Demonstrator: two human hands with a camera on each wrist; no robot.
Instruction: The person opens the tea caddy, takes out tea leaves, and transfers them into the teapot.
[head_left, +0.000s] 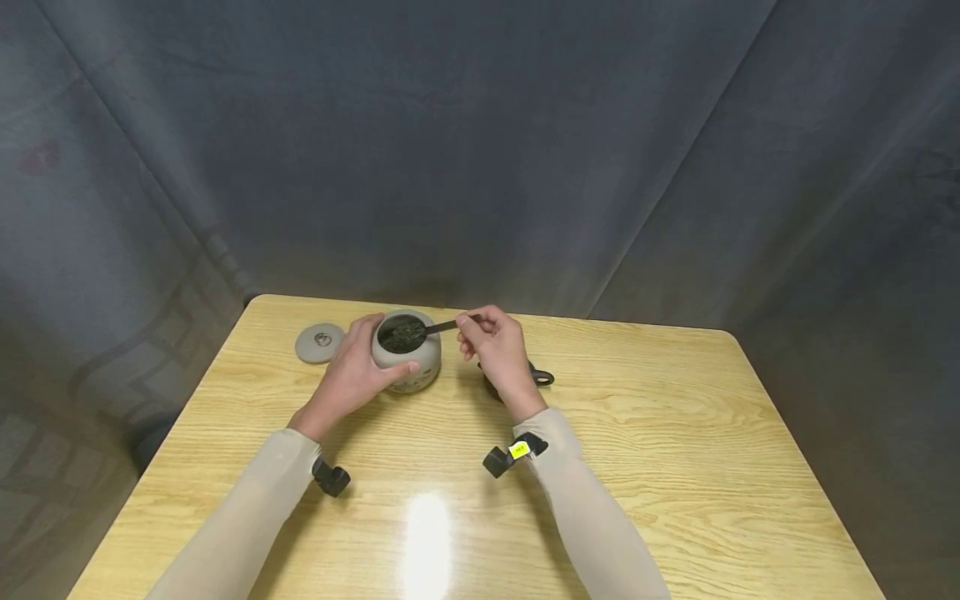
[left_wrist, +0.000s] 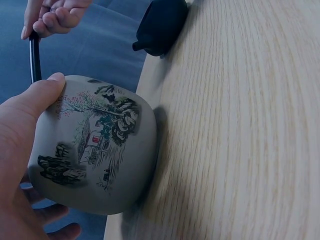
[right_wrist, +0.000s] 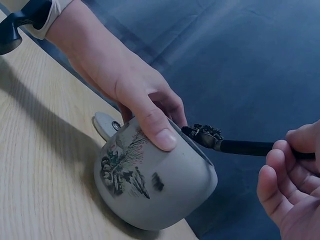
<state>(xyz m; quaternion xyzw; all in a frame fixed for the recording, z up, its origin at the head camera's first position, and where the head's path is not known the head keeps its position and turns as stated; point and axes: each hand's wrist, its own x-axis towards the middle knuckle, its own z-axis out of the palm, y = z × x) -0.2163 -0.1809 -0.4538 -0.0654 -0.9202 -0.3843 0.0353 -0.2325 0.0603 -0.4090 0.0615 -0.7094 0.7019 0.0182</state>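
Observation:
My left hand [head_left: 356, 367] grips a grey tea jar [left_wrist: 100, 145] painted with a landscape, its thumb and fingers round the upper side near the rim. The jar's mouth is uncovered, and dark tea leaves [head_left: 403, 334] show inside. Between thumb and fingers my right hand [head_left: 495, 343] holds a tea scoop [right_wrist: 245, 147] by its dark handle. The scoop's head, heaped with dark curled leaves [right_wrist: 206, 131], is at the jar's rim in the right wrist view. In the head view, my right hand and wrist partly hide a small black teapot [left_wrist: 162, 27].
The jar's round grey lid [head_left: 310, 344], with a ring-like knob, lies on the wooden table [head_left: 660, 450] left of my left hand. The teapot's handle [head_left: 543, 377] sticks out right of my right wrist. A dark curtain [head_left: 480, 150] hangs behind the table.

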